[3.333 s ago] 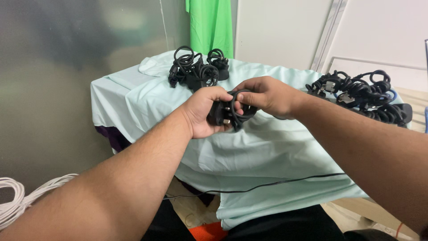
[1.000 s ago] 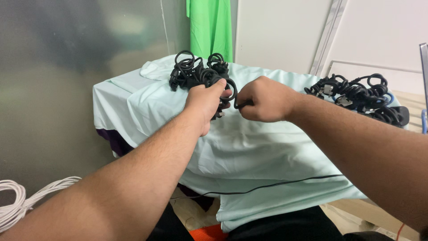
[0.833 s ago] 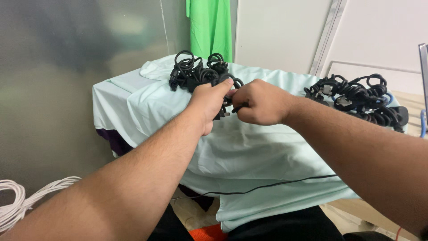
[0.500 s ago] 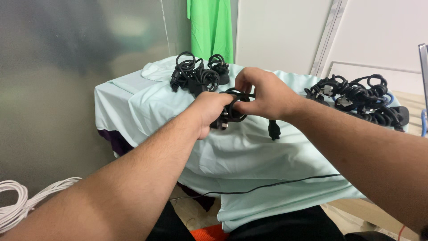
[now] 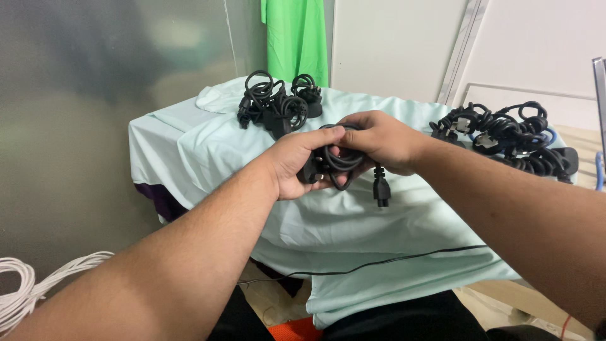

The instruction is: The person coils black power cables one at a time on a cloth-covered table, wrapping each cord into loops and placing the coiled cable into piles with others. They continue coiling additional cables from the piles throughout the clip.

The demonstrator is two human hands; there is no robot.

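Since the shot 0.5 s ago, both hands have drawn closer together at frame centre, and the plug that hung lower right of the right hand now dangles just under it. Left hand (image 5: 297,165) is closed round the coiled black power cord (image 5: 338,161), thumb on top, fingers underneath. Right hand (image 5: 379,140) is also closed on the same coil from the far side, fingers curled over the top loops. Cord's plug end (image 5: 381,189) hangs free below the right hand, above the table (image 5: 208,142), which is covered w/ pale mint cloth. Behind the hands, upper centre: small pile of bundled black cords (image 5: 278,104) on the cloth. Upper right: bigger tangled heap of black cords (image 5: 505,136). Thin black cable (image 5: 379,262) runs across the cloth's front drape, lower centre. White cables (image 5: 25,293) lie at lower left. Green fabric (image 5: 295,35) hangs at top centre.
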